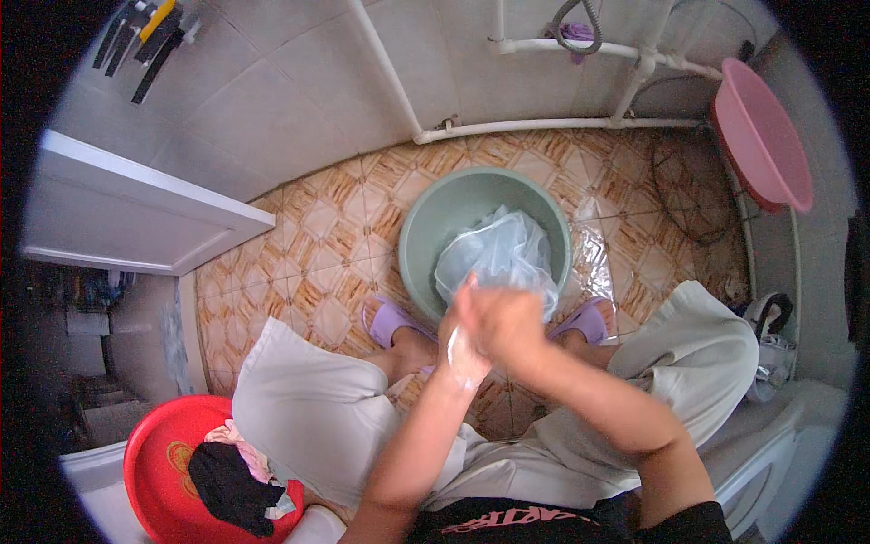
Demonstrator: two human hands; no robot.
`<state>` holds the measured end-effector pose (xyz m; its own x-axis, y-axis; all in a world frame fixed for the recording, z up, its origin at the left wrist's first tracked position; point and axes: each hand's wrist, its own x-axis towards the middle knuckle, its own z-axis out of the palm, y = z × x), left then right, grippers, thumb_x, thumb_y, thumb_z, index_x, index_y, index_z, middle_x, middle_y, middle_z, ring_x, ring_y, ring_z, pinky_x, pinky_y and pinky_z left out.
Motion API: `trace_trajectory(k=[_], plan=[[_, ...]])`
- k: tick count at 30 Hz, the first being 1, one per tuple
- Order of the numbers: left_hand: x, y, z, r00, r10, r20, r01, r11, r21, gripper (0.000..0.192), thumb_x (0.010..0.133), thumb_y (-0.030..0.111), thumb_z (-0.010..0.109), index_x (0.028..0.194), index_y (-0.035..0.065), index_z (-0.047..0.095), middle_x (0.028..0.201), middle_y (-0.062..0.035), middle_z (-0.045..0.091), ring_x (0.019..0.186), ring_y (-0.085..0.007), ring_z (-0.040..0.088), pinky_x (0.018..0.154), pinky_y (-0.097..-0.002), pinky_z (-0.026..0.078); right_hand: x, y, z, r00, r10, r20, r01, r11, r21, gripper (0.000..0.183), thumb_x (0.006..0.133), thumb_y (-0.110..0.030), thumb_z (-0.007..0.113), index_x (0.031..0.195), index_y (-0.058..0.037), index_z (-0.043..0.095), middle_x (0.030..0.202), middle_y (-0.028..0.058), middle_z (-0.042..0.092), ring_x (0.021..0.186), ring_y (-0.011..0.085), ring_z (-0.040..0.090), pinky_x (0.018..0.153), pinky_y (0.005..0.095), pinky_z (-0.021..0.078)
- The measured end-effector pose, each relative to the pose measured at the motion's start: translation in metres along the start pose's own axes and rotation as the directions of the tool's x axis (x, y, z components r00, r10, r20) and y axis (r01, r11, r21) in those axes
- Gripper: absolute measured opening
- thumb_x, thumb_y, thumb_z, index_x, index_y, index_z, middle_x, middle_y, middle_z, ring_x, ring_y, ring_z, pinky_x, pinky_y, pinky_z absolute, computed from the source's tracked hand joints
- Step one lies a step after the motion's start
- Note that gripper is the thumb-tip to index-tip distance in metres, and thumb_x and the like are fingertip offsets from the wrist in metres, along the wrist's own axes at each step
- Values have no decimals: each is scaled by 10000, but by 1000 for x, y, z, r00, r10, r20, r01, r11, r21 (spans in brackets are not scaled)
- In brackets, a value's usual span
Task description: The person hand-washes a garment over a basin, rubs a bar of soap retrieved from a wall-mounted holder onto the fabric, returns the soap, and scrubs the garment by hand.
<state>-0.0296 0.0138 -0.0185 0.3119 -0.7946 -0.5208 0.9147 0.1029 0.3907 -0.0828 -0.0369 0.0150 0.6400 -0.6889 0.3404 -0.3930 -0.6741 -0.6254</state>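
Observation:
A green plastic basin [416,238] stands on the tiled floor between my feet. Sheer pale mesh fabric [499,248] lies bunched inside it, partly hidden by my hands. Above the basin's near rim my left hand [462,340] and my right hand [508,325] are pressed together, the right one blurred by motion. White lather shows on the left wrist and the side of that hand. Whether something small is held between the palms cannot be told.
At the lower left a red basin [146,469] holds a black cloth [234,486] and pink fabric. A pink basin [764,136] leans at the right wall. White pipes [544,126] run along the far wall; a white door [156,197] juts in from the left.

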Motion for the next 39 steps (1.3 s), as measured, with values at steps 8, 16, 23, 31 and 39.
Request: trace_trajectory(k=[8,16,23,31,39], plan=[[3,2,-12,993,-45,108,57,993,-105,399,903,364,386,1130,49,477,915,-47,568,850,-146,545,767,-340,450,4,16,4,999,-3,54,7,997,-75,290,766,-308,550,556,-110,526,502,105,512,432,238,530,399,384,394],[4,1,0,999,-36,19,37,998,-57,314,889,330,454,1039,58,507,938,-37,560,890,-149,546,797,-321,445,12,22,2,994,107,-5,-107,994,27,290,739,-285,576,516,-115,503,455,87,472,403,248,494,403,382,397],[-11,6,31,977,-51,-206,33,996,-89,241,894,332,450,787,136,541,729,-9,569,747,-138,563,683,-303,466,4,11,4,995,-68,-70,63,995,-73,346,774,-220,592,476,-102,463,462,91,475,397,257,493,401,361,406],[0,6,-8,951,9,310,73,964,-254,287,871,381,482,919,106,550,830,-7,558,814,-141,551,745,-312,458,4,-2,3,975,-214,-62,217,975,46,345,798,-280,526,500,-109,499,444,95,481,393,285,488,388,396,379],[7,17,-20,946,-195,258,254,942,-221,293,903,364,413,887,97,532,851,-27,565,800,-118,544,699,-326,451,-1,-20,-8,918,-395,49,390,918,76,350,834,-276,506,529,-105,481,474,89,477,409,244,508,399,369,397]])
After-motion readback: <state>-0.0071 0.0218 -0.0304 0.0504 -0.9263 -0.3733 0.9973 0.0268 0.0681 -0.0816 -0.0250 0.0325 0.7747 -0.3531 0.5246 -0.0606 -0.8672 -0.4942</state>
